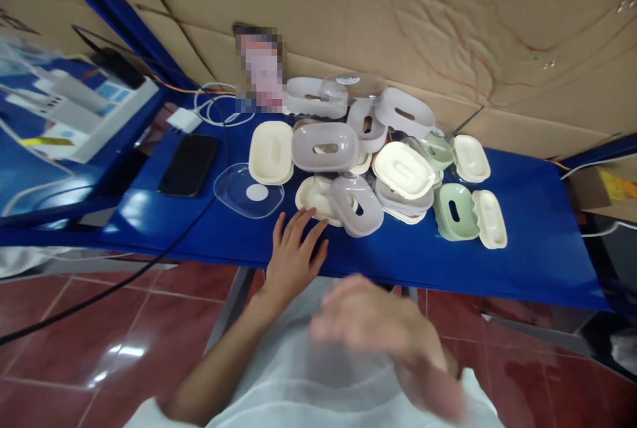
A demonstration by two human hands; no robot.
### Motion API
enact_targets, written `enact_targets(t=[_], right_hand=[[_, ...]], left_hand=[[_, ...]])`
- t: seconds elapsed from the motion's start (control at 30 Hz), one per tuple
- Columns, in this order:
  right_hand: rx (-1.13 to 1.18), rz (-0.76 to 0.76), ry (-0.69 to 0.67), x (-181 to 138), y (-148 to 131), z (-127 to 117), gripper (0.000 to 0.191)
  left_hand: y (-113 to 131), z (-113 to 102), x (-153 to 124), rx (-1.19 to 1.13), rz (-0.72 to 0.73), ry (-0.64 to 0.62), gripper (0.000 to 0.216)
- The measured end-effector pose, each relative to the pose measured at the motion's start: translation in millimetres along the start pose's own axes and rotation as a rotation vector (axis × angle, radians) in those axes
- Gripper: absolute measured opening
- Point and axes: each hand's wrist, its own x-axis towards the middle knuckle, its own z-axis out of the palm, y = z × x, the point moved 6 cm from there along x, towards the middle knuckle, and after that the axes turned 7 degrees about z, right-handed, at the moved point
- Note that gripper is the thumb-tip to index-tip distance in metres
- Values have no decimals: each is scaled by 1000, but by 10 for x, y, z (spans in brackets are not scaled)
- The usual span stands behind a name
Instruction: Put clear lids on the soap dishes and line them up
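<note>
My left hand (294,252) rests near the front edge of the blue table, fingers spread, with fingertips at a cream oval tray (314,193). A grey oval plastic box with a slot (359,208) leans over that tray's right side. My right hand (373,322) is raised in front of my body, away from the table. Motion blurs its fingers, so I cannot tell if they are apart. Behind lies a pile of similar parts, among them a grey slotted box (343,142), a cream tray (271,149) and a green slotted box (454,209).
A clear oval lid with a white sticker (239,199) lies left of the pile, near a black phone (188,164) and a white charger (185,120). A black cable (164,252) crosses the table's left part. Cardboard (338,3) stands behind; a power strip (114,119) is at far left.
</note>
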Motion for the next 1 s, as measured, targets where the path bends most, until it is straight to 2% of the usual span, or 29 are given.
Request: enact_targets(t=[0.07,0.17,0.27,0.37,0.47,0.63,0.7,0.9,1.0], right_hand=[[30,77,140,214,270,30,56],[-183,216,303,321,629,115,54],[-305,265,330,202,893,187,53],[-317,261,322,25,1065,177,46],[-222,200,308,-69,1104,146,44],[-73,77,164,-2,960,239,42],[-83,42,119,56,898,282,41],[-132,-37,57,130,882,344,42],[-196,-65,58,96,886,348,41]], left_hand=[[9,-2,13,0,-9,-20,38],[19,-54,21,7,-12,-10,31],[-3,-121,8,-4,3,-14,23],[-34,-147,-28,-68,66,-82,22],[-28,-158,-90,-132,155,-120,26],[-37,-256,-148,-123,161,32,49],[-34,-274,-135,-95,183,45,53],[-86,-245,-119,-90,228,-9,32],[-124,-211,-178,-133,220,-6,31]])
